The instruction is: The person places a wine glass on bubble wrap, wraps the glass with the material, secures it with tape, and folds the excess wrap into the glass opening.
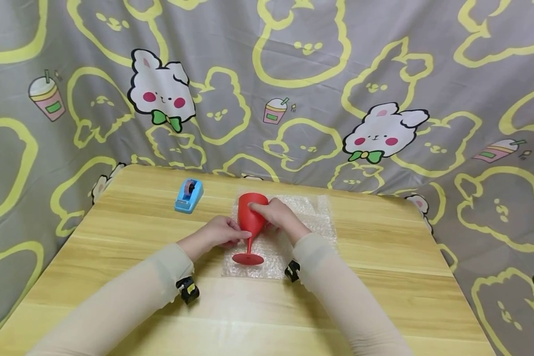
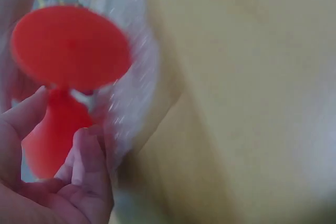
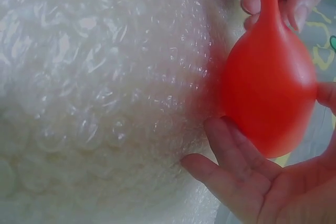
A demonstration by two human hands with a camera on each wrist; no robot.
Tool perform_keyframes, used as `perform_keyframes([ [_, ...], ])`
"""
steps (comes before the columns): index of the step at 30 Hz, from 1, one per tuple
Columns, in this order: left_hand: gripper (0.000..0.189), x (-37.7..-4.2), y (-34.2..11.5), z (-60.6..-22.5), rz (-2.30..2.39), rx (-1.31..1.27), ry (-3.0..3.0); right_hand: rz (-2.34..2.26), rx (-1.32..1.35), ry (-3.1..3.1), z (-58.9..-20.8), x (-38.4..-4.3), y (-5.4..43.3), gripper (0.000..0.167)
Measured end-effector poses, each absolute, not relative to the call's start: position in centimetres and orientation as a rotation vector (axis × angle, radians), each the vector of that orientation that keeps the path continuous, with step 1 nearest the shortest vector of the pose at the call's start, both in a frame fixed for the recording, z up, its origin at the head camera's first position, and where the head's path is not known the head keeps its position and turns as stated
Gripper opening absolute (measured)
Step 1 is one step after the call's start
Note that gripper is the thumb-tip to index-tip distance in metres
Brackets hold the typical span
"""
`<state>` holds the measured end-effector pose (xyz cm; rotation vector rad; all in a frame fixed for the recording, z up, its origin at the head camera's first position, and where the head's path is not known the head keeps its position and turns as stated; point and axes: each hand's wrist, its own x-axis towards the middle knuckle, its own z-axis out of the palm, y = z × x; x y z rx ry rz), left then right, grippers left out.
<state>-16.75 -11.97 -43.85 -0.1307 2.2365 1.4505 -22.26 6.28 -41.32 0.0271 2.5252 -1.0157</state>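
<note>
A red plastic goblet [image 1: 251,217] is tilted over a sheet of bubble wrap [image 1: 313,225], its foot toward me. My right hand [image 1: 277,213] grips the goblet's bowl between thumb and fingers; the right wrist view shows this bowl [image 3: 268,93] from close by. Around the stem, just below the bowl, my left hand [image 1: 222,231] has its thumb and curled fingers. In the left wrist view the round foot [image 2: 71,48] stands out beyond that hand's fingertips. The bubble wrap [image 3: 105,77] spreads flat under the goblet and beside my right fingers.
A blue tape dispenser [image 1: 189,196] with a roll of tape stands at the back left of the wooden table [image 1: 374,247]. Behind the table hangs a grey curtain [image 1: 231,49] with cartoon animals. A small black camera sits at each wrist.
</note>
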Motion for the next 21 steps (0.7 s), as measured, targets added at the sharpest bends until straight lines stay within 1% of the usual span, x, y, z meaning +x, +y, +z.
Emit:
perform_keyframes([
  [5,0.036,-17.8,-13.3,-42.8,1.417,-0.102,2.262,-1.045,0.032,2.516,-41.4,-22.2,6.3,0.065],
  [10,0.027,-18.6,-13.8,-42.6,1.416,-0.12,2.321,-1.044,0.049,2.496,-41.5,-22.3,6.4,0.063],
  [12,0.027,-18.9,-13.8,-42.8,1.412,-0.146,2.353,-1.044,0.053,2.491,-41.6,-22.3,6.4,0.061],
  [17,0.041,-19.4,-13.8,-43.2,1.449,-0.217,2.339,-1.057,0.048,2.487,-41.6,-22.3,6.4,0.06],
  [21,0.046,-19.6,-13.6,-43.2,1.587,-0.286,2.186,-1.072,0.054,2.483,-41.5,-22.3,6.4,0.064],
])
